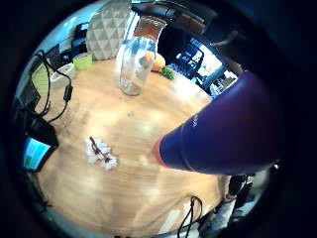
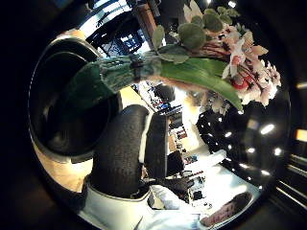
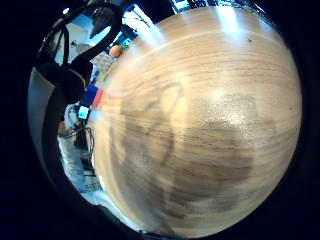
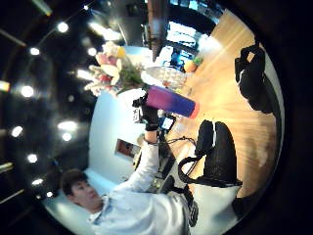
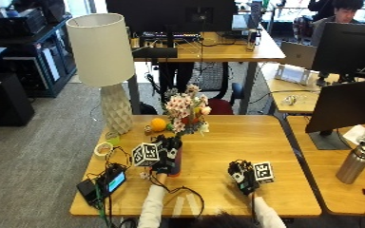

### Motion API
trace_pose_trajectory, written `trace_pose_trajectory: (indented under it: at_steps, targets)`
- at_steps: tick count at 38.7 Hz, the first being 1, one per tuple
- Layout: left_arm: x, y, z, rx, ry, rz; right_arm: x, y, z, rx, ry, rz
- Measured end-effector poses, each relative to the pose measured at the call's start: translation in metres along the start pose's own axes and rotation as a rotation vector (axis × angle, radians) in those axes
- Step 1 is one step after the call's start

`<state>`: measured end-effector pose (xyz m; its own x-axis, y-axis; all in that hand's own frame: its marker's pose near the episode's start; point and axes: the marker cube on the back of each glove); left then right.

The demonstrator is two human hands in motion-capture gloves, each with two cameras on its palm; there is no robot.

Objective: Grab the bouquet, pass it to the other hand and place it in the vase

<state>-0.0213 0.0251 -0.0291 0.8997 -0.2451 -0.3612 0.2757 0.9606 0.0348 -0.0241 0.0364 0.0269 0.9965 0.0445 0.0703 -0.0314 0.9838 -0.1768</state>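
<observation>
Left hand has its fingers curled round the bouquet, held up over the table in front of the glass vase. Right hand rests flat beside it, fingers relaxed. I'd tip stems down first, then feed them into the neck.

In the outside view the left hand covers most of the vase, and its grip on the vase cannot be made out. The bouquet stems are hidden behind that hand. The glass bottle near the table's far edge is screened by the flowers.
</observation>
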Motion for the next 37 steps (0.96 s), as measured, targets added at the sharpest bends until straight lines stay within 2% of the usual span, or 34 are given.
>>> trace_pose_trajectory:
  at_steps: [19,25,32,37]
  targets:
    - [0.023,-0.003,-0.015,0.059,0.006,0.044,-0.013,-0.002,0.007,-0.005,-0.051,0.003]
    - [0.020,-0.006,-0.017,0.057,0.013,0.048,-0.018,-0.001,0.014,-0.024,-0.079,0.093]
    - [0.016,-0.005,-0.025,0.077,0.011,0.044,-0.006,-0.012,0.015,-0.020,0.019,0.008]
    - [0.012,0.002,-0.034,0.097,0.042,0.028,-0.009,-0.012,0.021,-0.040,0.011,0.007]
